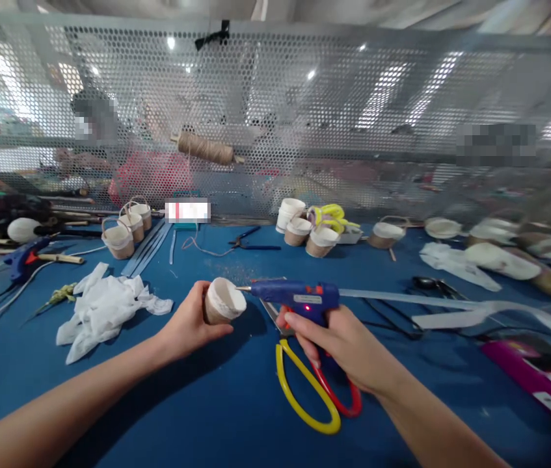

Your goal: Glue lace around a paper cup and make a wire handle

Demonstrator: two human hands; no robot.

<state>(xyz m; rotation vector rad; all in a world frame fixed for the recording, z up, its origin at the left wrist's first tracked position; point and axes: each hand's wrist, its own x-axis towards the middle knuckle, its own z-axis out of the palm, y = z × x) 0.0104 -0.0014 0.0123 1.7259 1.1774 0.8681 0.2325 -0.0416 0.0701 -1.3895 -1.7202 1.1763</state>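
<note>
My left hand (188, 323) is closed around a small twine-wrapped cup with a white lining (223, 302), held just above the blue table (216, 403). My right hand (343, 341) grips a blue glue gun (299, 296) by its handle. The gun's metal nozzle points left and touches the cup's rim. A small red light glows on the gun's body. Under my right hand lie scissors with one yellow and one red handle (311, 390).
A crumpled white cloth (104, 305) lies to the left. Small baskets (126, 231) and cups (307, 231) stand at the back by a perforated metal screen (275, 97) holding a twine spool (204, 148). White ribbon strips (451, 309), pliers (248, 240) and a second glue gun (24, 257) lie around. A person sits behind the screen.
</note>
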